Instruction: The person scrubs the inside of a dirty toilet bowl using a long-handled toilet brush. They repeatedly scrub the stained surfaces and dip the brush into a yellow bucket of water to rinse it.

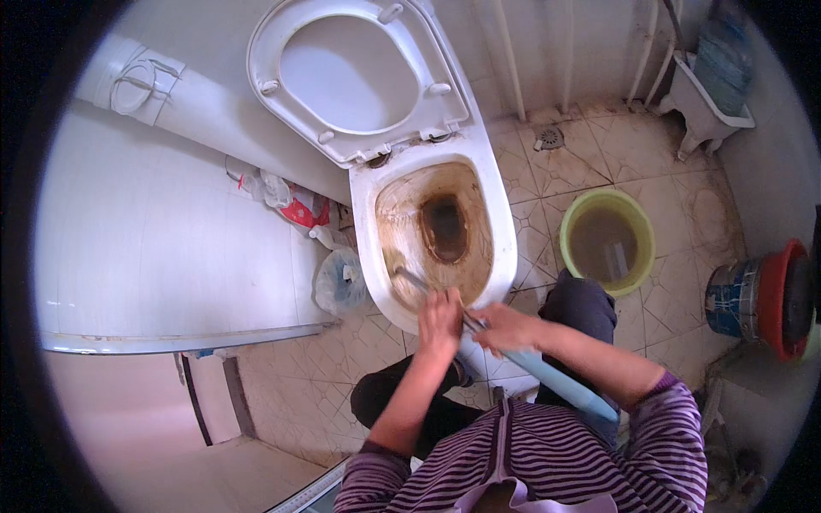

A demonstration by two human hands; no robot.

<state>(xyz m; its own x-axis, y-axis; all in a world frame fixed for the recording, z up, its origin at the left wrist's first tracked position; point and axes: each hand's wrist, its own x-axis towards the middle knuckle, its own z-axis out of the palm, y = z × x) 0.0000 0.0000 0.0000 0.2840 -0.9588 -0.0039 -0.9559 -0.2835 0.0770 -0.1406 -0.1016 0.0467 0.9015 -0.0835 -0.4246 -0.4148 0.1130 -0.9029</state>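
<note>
A: Closest to us is the purple striped top [522,445], filling the lower part of our view. Past it, what do we find held?

B: A long tool [414,280]. We see the left hand [440,318] wrapped around its grey shaft, and the right hand [505,329] closed on it just behind.

A: Why two hands, would we say?

B: For control, we'd judge: the front hand can aim while the rear one pushes. The light-blue length [552,376] slants back alongside the right forearm; we take it for the same tool's handle.

A: And the far end?

B: It reaches over the front rim into the toilet bowl [505,248], toward the near left of the brown-stained inside. We can't tell whether it touches the wall, nor make out its head.

A: The seat [436,115] is up.

B: Raised beyond the bowl, which, as we read it, leaves room for that shaft.

A: And the lime-green bucket [646,244]?

B: On the tiles at our right, near the right knee [583,308], with murky liquid inside. We'd guess it sits there for the right hand's convenience. A plastic bag [338,282] lies on the opposite side, beside the toilet.
</note>
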